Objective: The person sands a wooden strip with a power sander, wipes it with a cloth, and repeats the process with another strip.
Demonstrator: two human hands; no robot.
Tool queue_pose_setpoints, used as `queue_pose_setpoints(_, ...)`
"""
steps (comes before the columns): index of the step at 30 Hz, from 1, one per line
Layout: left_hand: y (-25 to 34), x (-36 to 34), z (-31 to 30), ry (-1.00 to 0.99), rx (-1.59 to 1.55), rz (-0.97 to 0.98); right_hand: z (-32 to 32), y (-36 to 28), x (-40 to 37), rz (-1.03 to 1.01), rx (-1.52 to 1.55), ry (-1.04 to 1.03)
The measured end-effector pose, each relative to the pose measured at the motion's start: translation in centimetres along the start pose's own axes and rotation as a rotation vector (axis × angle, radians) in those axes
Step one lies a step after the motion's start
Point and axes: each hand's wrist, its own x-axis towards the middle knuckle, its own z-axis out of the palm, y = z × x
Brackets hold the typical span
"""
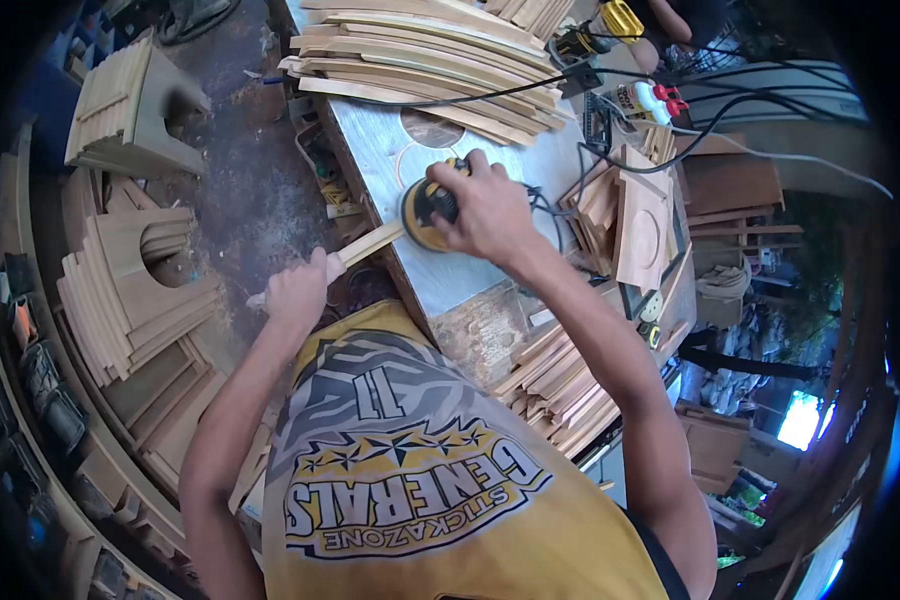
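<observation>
My right hand (485, 205) is wrapped over the top of a yellow and black orbital sander (422, 215), near the left edge of the workbench (460, 280). A narrow wooden strip (372, 243) runs under the sander's pad and sticks out past the bench edge. My left hand (297, 292) is closed around the strip's outer end. The strip's far end is hidden beneath the sander. Just beyond the sander, a round hole (432, 128) shows in the bench top.
Curved wooden strips (420, 55) are piled at the bench's far end. Cut wooden panels (642, 225) and more strips (560, 385) lie to the right. Black cables (710, 140) cross the bench's right side. Stacked wooden pieces (140, 290) stand on the left. Another person's arm (670, 18) shows at top right.
</observation>
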Motion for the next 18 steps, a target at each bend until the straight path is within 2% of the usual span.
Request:
queue_pose_setpoints(3,-0.3,-0.8,0.4,0.112,0.025,0.018,0.9,1.3,0.1,0.019,0.029,0.088)
queue_pose_setpoints(5,-0.6,-1.2,0.4,0.114,0.004,0.008,0.3,3.2,0.8,0.139,-0.012,0.065)
queue_pose_setpoints(7,-0.8,-1.4,0.6,0.103,-0.011,0.018,0.4,5.4,1.3,0.151,-0.012,0.096)
queue_pose_setpoints(11,-0.4,-0.5,0.9,0.115,0.014,0.041,0.3,4.1,1.2,0.152,-0.017,0.062)
queue_pose_setpoints(14,0.0,-0.5,1.2,0.111,0.025,0.053,0.3,1.4,0.5,0.069,-0.018,0.019)
queue_pose_setpoints(18,-0.5,-1.1,1.2,0.110,0.009,0.032,0.3,5.2,0.9,0.141,-0.026,0.088)
